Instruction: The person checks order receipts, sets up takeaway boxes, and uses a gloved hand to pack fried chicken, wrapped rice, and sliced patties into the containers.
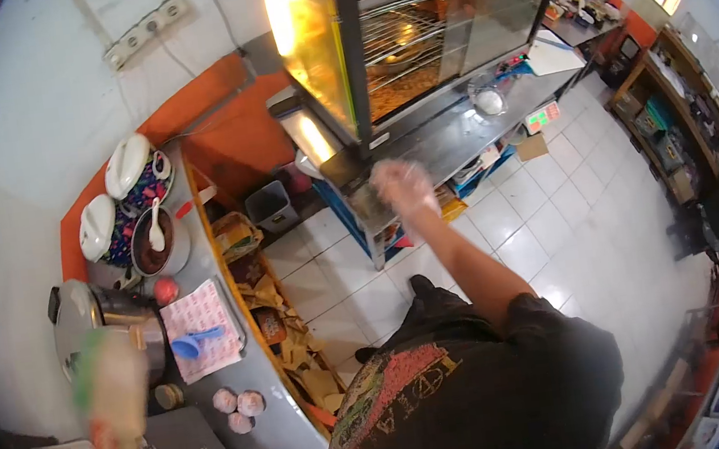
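Note:
My right hand [406,190], in a clear plastic glove, reaches forward over the front corner of a metal table [448,137]. Its fingers are blurred and covered by the crinkled glove, so I cannot make out whether it holds anything. Just beyond it stands a lit glass display cabinet [357,54] with wire racks and food inside. A clear bag with something white [488,101] lies farther right on that table. My left hand is out of view.
On the left counter are a pot with a white spoon [157,236], a blue scoop [197,341] on patterned paper, several pinkish balls [239,410] and a large metal pot [110,313]. A blurred green-and-white object [114,380] is at far left. A grey bin [271,207] stands between the counters.

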`<act>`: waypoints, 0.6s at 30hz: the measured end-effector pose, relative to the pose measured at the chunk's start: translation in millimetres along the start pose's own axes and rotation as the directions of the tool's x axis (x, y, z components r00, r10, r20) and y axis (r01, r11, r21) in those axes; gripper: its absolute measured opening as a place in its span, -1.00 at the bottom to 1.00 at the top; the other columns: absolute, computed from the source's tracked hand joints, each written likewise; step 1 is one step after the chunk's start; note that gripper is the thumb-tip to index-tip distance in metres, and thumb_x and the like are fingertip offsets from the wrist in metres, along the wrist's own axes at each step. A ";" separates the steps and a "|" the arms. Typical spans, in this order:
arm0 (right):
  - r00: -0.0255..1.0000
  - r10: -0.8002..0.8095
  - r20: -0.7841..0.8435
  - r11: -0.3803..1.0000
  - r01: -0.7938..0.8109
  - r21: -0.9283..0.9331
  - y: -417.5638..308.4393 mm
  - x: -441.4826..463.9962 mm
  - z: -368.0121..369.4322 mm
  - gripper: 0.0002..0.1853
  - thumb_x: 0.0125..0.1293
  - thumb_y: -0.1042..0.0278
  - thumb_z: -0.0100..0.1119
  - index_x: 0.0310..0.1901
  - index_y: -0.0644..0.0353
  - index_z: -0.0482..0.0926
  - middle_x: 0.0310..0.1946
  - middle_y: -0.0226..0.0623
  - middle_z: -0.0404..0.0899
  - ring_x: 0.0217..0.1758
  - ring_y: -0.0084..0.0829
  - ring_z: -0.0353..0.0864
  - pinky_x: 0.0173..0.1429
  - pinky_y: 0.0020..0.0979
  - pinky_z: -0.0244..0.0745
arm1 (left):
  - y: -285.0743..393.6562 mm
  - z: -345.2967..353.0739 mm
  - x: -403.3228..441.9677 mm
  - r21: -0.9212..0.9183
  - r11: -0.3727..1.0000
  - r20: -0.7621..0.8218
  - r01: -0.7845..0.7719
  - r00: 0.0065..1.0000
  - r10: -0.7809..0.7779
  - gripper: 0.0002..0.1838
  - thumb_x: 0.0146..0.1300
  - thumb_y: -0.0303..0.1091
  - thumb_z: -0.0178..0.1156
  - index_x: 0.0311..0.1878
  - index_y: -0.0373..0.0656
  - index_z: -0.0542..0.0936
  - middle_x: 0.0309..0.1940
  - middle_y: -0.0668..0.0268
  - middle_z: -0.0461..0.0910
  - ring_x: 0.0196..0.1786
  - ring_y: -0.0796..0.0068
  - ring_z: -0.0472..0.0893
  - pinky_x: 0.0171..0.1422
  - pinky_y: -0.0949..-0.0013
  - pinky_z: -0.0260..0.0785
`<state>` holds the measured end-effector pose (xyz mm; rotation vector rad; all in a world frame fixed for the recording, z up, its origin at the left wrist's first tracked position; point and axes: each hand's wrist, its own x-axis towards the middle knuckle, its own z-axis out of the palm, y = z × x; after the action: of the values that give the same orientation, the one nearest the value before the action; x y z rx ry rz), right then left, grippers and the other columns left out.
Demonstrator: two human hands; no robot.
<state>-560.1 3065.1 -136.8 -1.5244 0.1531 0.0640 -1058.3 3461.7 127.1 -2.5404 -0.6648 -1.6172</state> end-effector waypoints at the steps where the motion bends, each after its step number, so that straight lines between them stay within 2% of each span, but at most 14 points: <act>1: 0.991 0.018 -0.136 1.000 -0.021 -0.018 -43.9 21.6 -23.3 -0.92 0.23 0.33 0.23 -0.34 0.09 0.67 -0.47 -0.50 0.57 -0.42 -0.62 0.49 -0.33 -0.52 0.36 | 28.5 42.2 -14.6 -0.331 0.877 0.104 0.347 0.938 -0.332 -0.30 0.35 -0.44 0.14 0.50 -0.31 0.12 0.10 -0.10 0.53 0.11 0.15 0.60 0.21 0.19 0.47; 3: 0.932 -0.239 -0.271 0.933 0.144 -0.329 -64.8 101.4 -75.8 -0.79 0.29 0.17 0.20 -0.20 0.09 0.70 -0.38 -0.43 0.64 -0.34 -0.56 0.53 -0.26 -0.48 0.40 | 87.2 112.2 -37.1 -0.561 0.748 0.235 0.355 0.935 -0.267 -0.40 0.33 -0.48 0.18 0.40 -0.34 0.25 0.03 0.11 0.55 0.00 0.31 0.60 0.20 0.26 0.45; 5: 0.926 -0.312 -0.212 0.894 0.210 -0.396 -105.5 145.8 -108.7 -0.71 0.31 0.13 0.18 -0.03 0.06 0.67 -0.23 -0.40 0.69 -0.22 -0.42 0.59 -0.14 -0.38 0.45 | 188.9 188.2 -42.3 -0.674 0.624 0.270 0.395 0.918 -0.290 -0.40 0.31 -0.50 0.21 0.39 -0.34 0.28 -0.03 0.23 0.57 -0.10 0.44 0.59 0.11 0.35 0.47; 6: 0.933 -0.341 -0.113 0.885 0.277 -0.375 -99.8 191.5 -127.8 -0.65 0.32 0.15 0.18 0.08 0.04 0.64 -0.12 -0.40 0.71 -0.15 -0.34 0.62 -0.07 -0.33 0.48 | 226.1 218.2 -51.7 -0.707 0.479 0.367 0.521 0.848 -0.382 -0.42 0.32 -0.49 0.20 0.38 -0.31 0.30 -0.07 0.22 0.57 -0.11 0.45 0.59 0.07 0.37 0.49; 7: 0.965 -0.261 0.006 0.944 0.257 -0.205 -81.3 259.1 -149.2 -0.59 0.30 0.25 0.19 0.19 0.02 0.56 -0.04 -0.43 0.68 -0.11 -0.34 0.62 -0.07 -0.32 0.49 | 256.4 244.9 -63.9 -0.715 0.315 0.463 0.624 0.760 -0.456 -0.44 0.32 -0.47 0.20 0.37 -0.29 0.31 -0.11 0.22 0.57 -0.11 0.47 0.59 0.02 0.40 0.51; 8: 0.973 -0.212 0.087 0.968 0.221 -0.120 -66.6 295.4 -161.8 -0.54 0.29 0.30 0.20 0.24 0.01 0.52 0.00 -0.44 0.67 -0.08 -0.35 0.62 -0.07 -0.32 0.49 | 278.0 269.5 -73.5 -0.636 0.219 0.579 0.740 0.645 -0.498 -0.48 0.36 -0.43 0.16 0.36 -0.26 0.33 -0.11 0.19 0.56 -0.10 0.45 0.59 -0.02 0.44 0.50; 9: 0.973 -0.161 0.167 0.985 0.170 -0.041 -52.6 330.9 -174.2 -0.48 0.28 0.35 0.21 0.30 0.00 0.48 0.04 -0.46 0.66 -0.06 -0.35 0.62 -0.07 -0.32 0.49 | 322.1 287.3 -73.2 -0.581 0.224 0.637 0.783 0.608 -0.473 -0.52 0.38 -0.35 0.16 0.33 -0.25 0.38 -0.09 0.22 0.56 -0.10 0.50 0.58 -0.05 0.50 0.46; 10: 0.884 -0.421 0.202 0.824 0.466 -0.323 -50.3 337.9 -184.2 -0.42 0.26 0.40 0.23 0.35 0.01 0.41 0.07 -0.44 0.64 -0.05 -0.39 0.60 -0.13 -0.30 0.49 | 336.3 316.0 -92.0 -0.491 -0.017 0.749 0.871 0.412 -0.519 -0.53 0.39 -0.27 0.16 0.30 -0.21 0.41 -0.13 0.32 0.56 -0.15 0.57 0.56 -0.06 0.54 0.41; 11: 0.821 -0.507 0.263 0.695 0.570 -0.438 -49.0 333.1 -191.7 -0.38 0.25 0.42 0.23 0.38 0.02 0.38 0.09 -0.43 0.63 -0.05 -0.41 0.60 -0.15 -0.29 0.49 | 390.1 328.8 -92.7 -0.495 -0.140 0.683 0.858 0.285 -0.672 -0.57 0.40 -0.20 0.15 0.25 -0.19 0.46 -0.17 0.40 0.55 -0.18 0.63 0.54 -0.04 0.53 0.39; 12: 0.744 -0.586 0.321 0.538 0.653 -0.532 -48.5 327.5 -199.0 -0.35 0.24 0.44 0.24 0.40 0.02 0.35 0.10 -0.42 0.62 -0.05 -0.43 0.59 -0.18 -0.28 0.48 | 384.6 340.7 -110.2 -0.321 -0.218 0.844 0.922 0.174 -0.507 -0.59 0.43 -0.14 0.13 0.20 -0.18 0.48 -0.16 0.40 0.57 -0.16 0.60 0.57 -0.05 0.51 0.44; 13: 0.802 -0.467 0.373 0.658 0.597 -0.460 -61.8 315.0 -201.7 -0.47 0.32 0.45 0.16 0.34 0.06 0.40 0.30 -0.37 0.41 0.17 -0.34 0.49 0.12 -0.34 0.41 | 384.6 356.1 -129.7 -0.354 -0.287 0.912 0.890 0.261 -0.317 -0.60 0.43 -0.11 0.13 0.16 -0.18 0.50 -0.09 0.34 0.61 -0.09 0.56 0.61 -0.05 0.46 0.50; 14: 0.817 -0.361 0.450 0.634 0.569 -0.524 -71.4 322.3 -203.1 -0.50 0.35 0.43 0.15 0.33 0.09 0.42 0.38 -0.37 0.28 0.26 -0.30 0.43 0.22 -0.34 0.38 | 420.0 360.5 -131.8 -0.346 -0.440 0.932 0.829 0.249 -0.264 -0.56 0.39 -0.07 0.20 0.16 -0.17 0.50 -0.15 0.31 0.65 -0.22 0.53 0.66 -0.16 0.46 0.57; 16: 0.803 -0.130 0.582 0.542 0.549 -0.637 -93.6 334.1 -204.8 -0.56 0.40 0.37 0.13 0.29 0.14 0.45 0.55 -0.37 0.02 0.45 -0.21 0.29 0.43 -0.33 0.33 | 444.0 372.6 -150.2 -0.288 -0.505 0.954 0.814 0.290 -0.075 -0.58 0.39 -0.14 0.21 0.19 -0.17 0.48 -0.08 0.26 0.64 -0.12 0.49 0.66 -0.01 0.38 0.55; 18: 0.955 -0.136 0.262 0.779 0.267 -0.568 -116.4 310.9 -194.3 -0.22 0.25 0.03 0.31 0.48 -0.12 0.22 0.44 -0.10 0.25 0.30 -0.25 0.51 0.33 -0.34 0.42 | 449.3 381.3 -179.6 -0.340 -0.376 0.937 0.862 0.277 -0.212 -0.50 0.35 -0.18 0.24 0.26 -0.21 0.43 0.06 0.25 0.61 0.02 0.37 0.63 0.23 0.29 0.45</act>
<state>-248.3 2849.0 -72.7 -2.1522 -0.2280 0.1059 -625.0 3100.9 -121.1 -4.2456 -2.2170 -1.8796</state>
